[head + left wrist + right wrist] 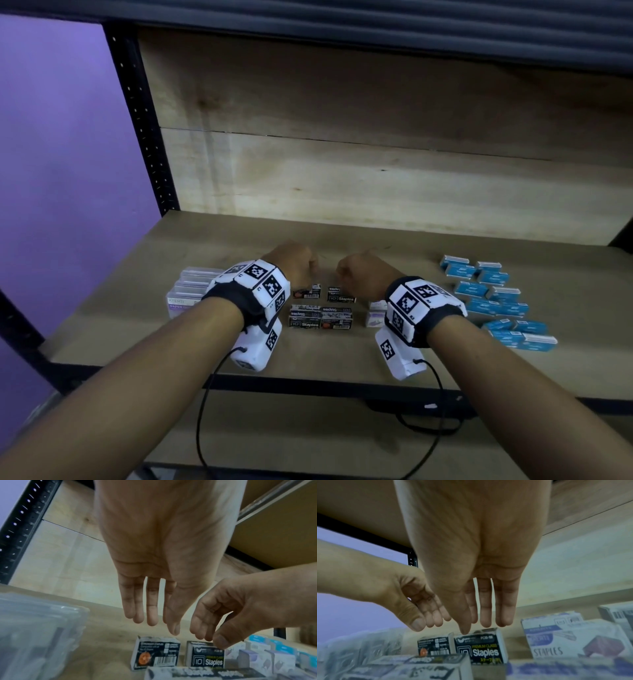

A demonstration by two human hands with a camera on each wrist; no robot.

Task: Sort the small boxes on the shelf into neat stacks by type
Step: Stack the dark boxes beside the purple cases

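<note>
Wooden shelf under dim light, purple wall at the frame's left, and both hands hang over its middle. Left hand and right hand hover side by side, fingers relaxed and pointing down, each grip released and holding nothing. Directly below the fingertips stand two black staple boxes, upright on end and apart from each other, one under each hand, so neither hand looks nearer overall. Lower in the frame, toward the shelf's front edge, more black boxes lie flat as a low stack, long axes running left to right. I judge the coming move to be a straight drop onto the standing pair. Outward now: clear plastic cases at centre left, small white boxes just right of the stack, blue boxes scattered at right. Nothing seems to block the descent.
</note>
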